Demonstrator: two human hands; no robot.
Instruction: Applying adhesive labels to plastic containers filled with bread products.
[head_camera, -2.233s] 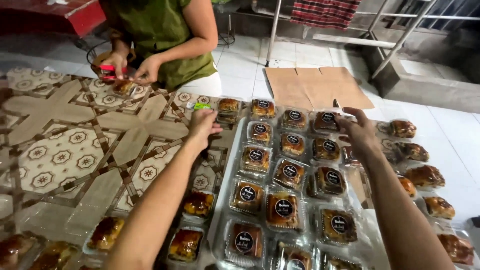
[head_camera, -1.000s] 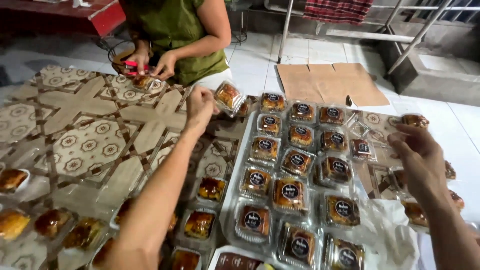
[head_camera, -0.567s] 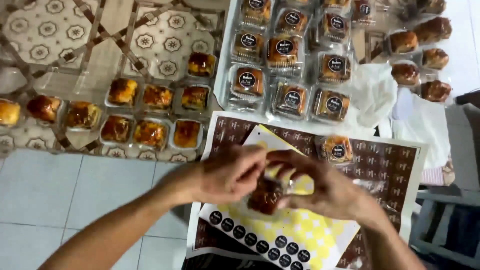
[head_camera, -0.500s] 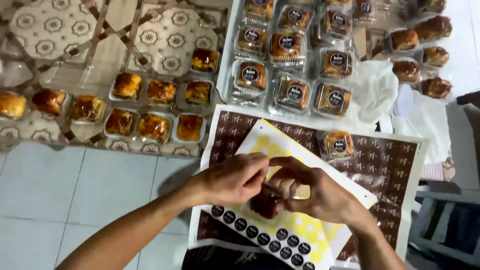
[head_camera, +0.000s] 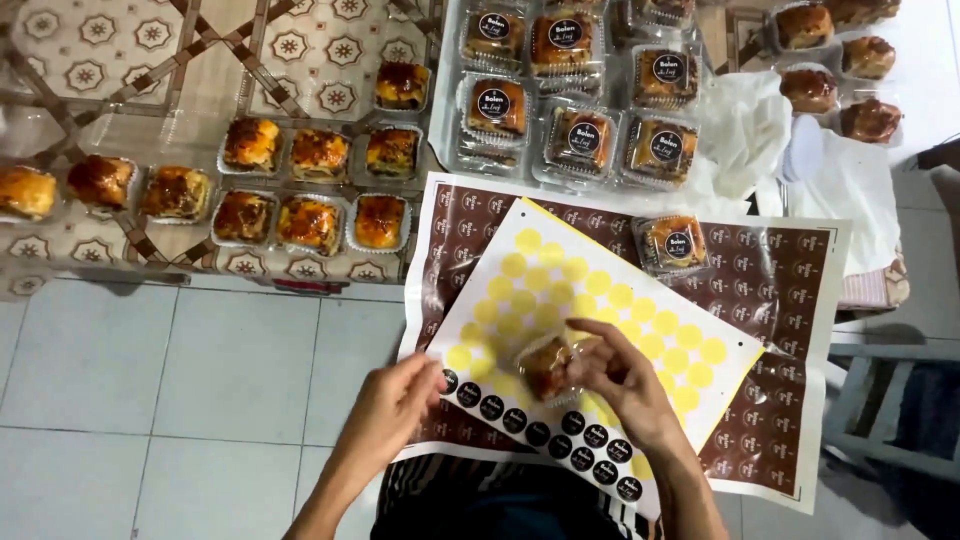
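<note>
Packaged pastry (head_camera: 545, 368) gripped in right hand (head_camera: 625, 385) (over sticker sheet (head_camera: 600, 300)), left hand (head_camera: 392, 402) loose beside it.

Two bare forearms with no sleeves reaching the wrists, left hand (head_camera: 388, 408) and right hand (head_camera: 628, 382) both without gloves, rings, watch or bracelets showing, dark garment with thin light stripes at the lap along the lower edge of the view
</note>
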